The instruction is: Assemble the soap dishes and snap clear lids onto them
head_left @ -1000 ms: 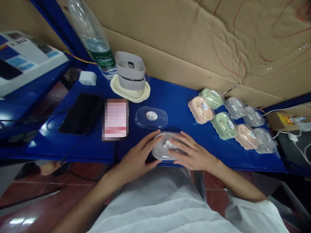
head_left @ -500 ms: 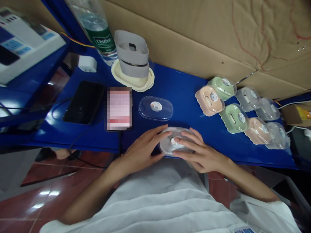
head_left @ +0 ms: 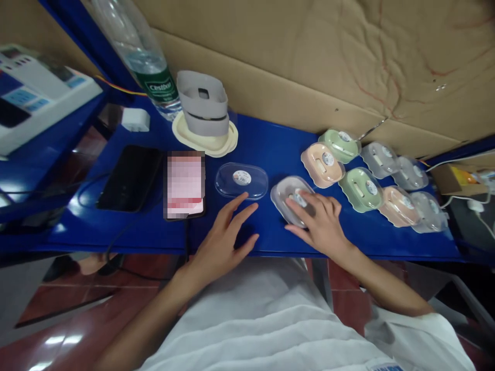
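My right hand (head_left: 323,221) grips a grey soap box (head_left: 281,200) with a clear lid and a round label, thumb along its near side and fingers over the top. The box sits turned at an angle on the blue table; the fingers hide part of it. My left hand (head_left: 228,237) is open, fingers spread and holding nothing. Just beyond its fingertips lies a loose clear lid (head_left: 242,181) with a round sticker. To the right stand several similar lidded boxes, among them an orange one (head_left: 320,164), a green one (head_left: 361,189) and a grey one (head_left: 381,158).
Grey plastic trays (head_left: 203,105) are stacked on cream trays (head_left: 181,135) at the back, beside a water bottle (head_left: 154,77). A phone with a blurred screen (head_left: 184,183), a black device (head_left: 129,178) and a white adapter (head_left: 135,119) lie left. Cardboard (head_left: 270,67) lines the back.
The grey soap box has moved right and away from my body with my right hand, and is now turned. My left hand has let go of it and spread its fingers.
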`<act>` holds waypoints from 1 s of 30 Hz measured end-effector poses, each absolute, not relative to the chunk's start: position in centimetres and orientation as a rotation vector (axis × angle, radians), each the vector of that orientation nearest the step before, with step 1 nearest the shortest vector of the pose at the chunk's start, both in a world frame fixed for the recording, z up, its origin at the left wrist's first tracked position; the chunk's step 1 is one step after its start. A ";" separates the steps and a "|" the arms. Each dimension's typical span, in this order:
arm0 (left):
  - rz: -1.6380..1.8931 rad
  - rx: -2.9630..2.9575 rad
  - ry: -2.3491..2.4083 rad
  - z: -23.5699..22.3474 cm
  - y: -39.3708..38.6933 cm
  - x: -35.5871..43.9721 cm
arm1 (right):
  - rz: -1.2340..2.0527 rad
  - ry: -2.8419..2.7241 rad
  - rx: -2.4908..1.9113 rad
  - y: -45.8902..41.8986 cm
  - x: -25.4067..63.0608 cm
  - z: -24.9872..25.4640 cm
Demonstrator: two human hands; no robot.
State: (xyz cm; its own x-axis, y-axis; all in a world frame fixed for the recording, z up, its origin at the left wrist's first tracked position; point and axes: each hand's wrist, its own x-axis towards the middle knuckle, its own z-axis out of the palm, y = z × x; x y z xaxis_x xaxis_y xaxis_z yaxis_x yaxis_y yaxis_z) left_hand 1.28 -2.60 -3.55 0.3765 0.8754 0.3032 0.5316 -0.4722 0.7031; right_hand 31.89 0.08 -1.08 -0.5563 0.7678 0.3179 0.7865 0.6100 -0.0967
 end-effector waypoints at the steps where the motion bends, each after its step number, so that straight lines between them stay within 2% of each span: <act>1: 0.946 2.122 1.248 -3.5 -2.6 1.3 | -0.067 -2.485 -1.334 1.1 31.3 -0.7; 6: 0.985 2.126 1.313 -3.8 -2.6 1.5 | -0.071 -2.396 -1.428 6.2 27.0 1.5; 15: 1.133 2.223 1.509 -4.7 -2.8 2.1 | 0.143 -2.876 -0.803 9.0 22.0 2.8; 22: 0.835 2.443 1.544 -4.4 -2.7 2.6 | 0.013 -2.586 -1.005 17.2 17.1 5.9; 26: 0.816 2.428 1.518 -4.2 -2.7 2.5 | 0.146 -2.659 -1.108 21.6 13.5 6.2; 30: 0.866 2.407 1.526 -4.3 -2.5 2.5 | 0.193 -2.499 -0.990 21.3 15.1 7.2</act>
State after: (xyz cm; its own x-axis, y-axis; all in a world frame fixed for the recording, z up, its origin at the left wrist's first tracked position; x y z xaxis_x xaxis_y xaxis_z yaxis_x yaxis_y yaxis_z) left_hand 2.46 -2.54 -4.31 0.3105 0.8696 0.3839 0.7755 -0.4653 0.4268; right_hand 15.11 21.34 7.20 -0.6452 0.6787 0.3510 0.6167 0.7337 -0.2853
